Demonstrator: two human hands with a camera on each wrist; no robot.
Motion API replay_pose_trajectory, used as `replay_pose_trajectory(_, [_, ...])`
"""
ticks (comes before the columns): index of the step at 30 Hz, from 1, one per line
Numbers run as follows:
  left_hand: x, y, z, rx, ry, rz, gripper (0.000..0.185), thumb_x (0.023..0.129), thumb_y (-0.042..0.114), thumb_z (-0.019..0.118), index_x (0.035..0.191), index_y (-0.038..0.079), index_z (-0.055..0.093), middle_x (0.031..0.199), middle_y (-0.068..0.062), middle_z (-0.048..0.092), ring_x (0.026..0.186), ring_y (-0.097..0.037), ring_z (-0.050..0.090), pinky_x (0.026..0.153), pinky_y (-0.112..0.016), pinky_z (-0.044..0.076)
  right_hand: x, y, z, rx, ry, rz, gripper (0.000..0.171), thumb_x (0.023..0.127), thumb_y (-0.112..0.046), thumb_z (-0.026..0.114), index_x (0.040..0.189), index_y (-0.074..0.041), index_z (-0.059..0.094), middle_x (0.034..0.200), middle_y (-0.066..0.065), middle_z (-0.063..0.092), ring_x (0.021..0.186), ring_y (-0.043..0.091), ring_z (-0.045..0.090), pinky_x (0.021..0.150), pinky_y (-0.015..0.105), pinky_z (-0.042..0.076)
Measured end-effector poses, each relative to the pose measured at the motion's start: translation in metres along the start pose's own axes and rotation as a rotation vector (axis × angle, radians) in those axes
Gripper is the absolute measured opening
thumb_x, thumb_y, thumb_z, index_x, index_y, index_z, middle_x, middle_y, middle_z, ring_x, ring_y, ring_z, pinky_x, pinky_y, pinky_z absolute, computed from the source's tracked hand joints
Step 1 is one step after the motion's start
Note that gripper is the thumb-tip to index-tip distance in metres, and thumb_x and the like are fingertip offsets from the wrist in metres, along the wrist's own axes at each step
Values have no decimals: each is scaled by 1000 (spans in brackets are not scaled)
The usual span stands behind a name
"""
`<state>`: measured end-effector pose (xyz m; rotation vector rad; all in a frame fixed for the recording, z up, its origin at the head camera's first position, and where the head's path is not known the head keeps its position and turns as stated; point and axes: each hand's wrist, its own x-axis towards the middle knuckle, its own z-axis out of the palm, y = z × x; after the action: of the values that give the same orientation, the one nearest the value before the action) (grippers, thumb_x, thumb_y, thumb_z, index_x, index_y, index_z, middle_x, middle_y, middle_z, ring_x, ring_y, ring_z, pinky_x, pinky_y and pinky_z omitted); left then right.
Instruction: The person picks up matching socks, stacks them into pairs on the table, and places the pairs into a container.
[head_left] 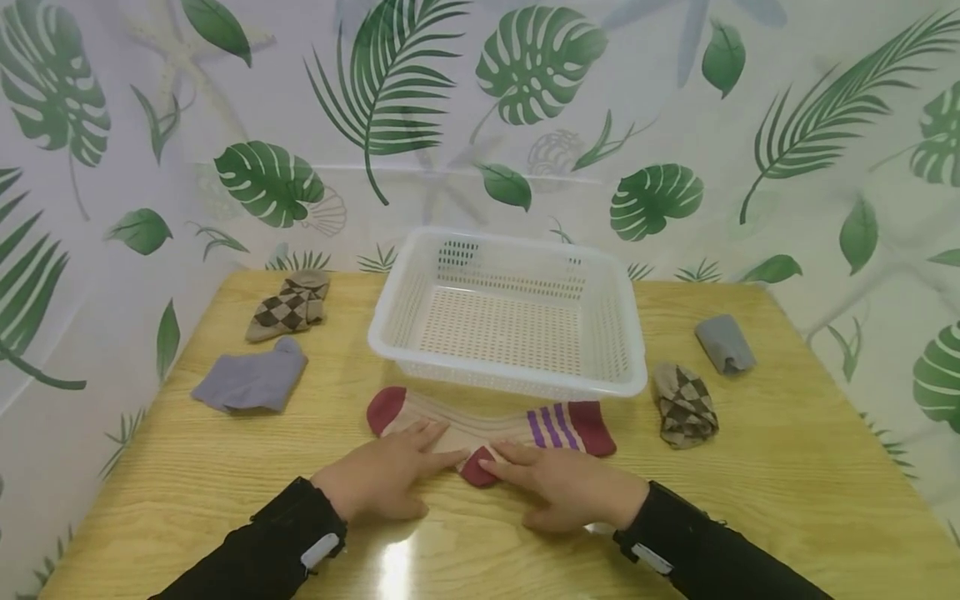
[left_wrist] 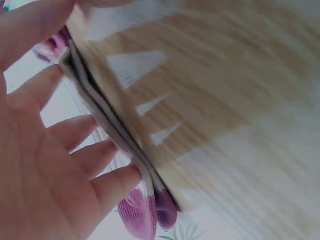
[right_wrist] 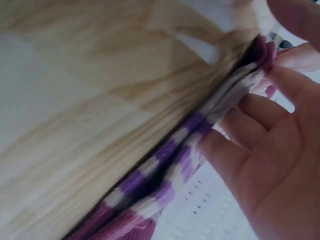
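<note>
A beige sock (head_left: 517, 429) with maroon toe, heel and cuff and purple stripes lies flat on the wooden table (head_left: 787, 467), just in front of a white plastic basket (head_left: 510, 379). My left hand (head_left: 438, 446) rests on its left half with fingers straight. Straight fingers of my right hand (head_left: 498, 458) touch the sock by its maroon heel. In the left wrist view the left hand (left_wrist: 60, 165) lies along the sock (left_wrist: 125, 135), which shows two layers. In the right wrist view the right hand (right_wrist: 270, 150) touches the striped end of the sock (right_wrist: 170, 165).
The basket holds nothing. Left of it lie a brown argyle sock (head_left: 288, 306) and a lilac-grey sock (head_left: 251, 379). On the right are another argyle sock (head_left: 685, 406) and a folded grey sock (head_left: 723, 342). A leaf-print curtain surrounds the table.
</note>
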<state>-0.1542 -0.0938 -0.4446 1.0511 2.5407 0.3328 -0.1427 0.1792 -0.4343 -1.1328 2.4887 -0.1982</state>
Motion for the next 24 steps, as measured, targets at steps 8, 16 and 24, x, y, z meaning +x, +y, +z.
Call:
replay_pose_trajectory(8, [-1, 0, 0, 98, -23, 46, 71, 82, 42, 72, 146, 34, 44, 160, -15, 18, 144, -39, 20, 112, -59, 23, -14, 2, 9, -54, 22, -31, 76, 82, -43, 72, 149, -30, 38, 159, 12, 23, 139, 32, 34, 105, 45, 41])
replay_pose_trajectory(16, [6, 2, 1, 45, -41, 40, 69, 82, 45, 71, 145, 34, 46, 159, -16, 19, 145, -39, 17, 112, -60, 20, -17, 3, 12, -25, 32, -40, 75, 85, -52, 66, 150, -28, 37, 159, 13, 23, 141, 34, 31, 107, 48, 38])
replay_pose_trajectory(24, [2, -1, -19, -103, 222, 13, 54, 87, 33, 70, 134, 10, 58, 142, -16, 49, 132, -35, 44, 108, -51, 35, -33, 21, -9, 82, 317, 86, 47, 93, -26, 66, 132, -2, 57, 132, 16, 57, 115, 31, 58, 93, 46, 49])
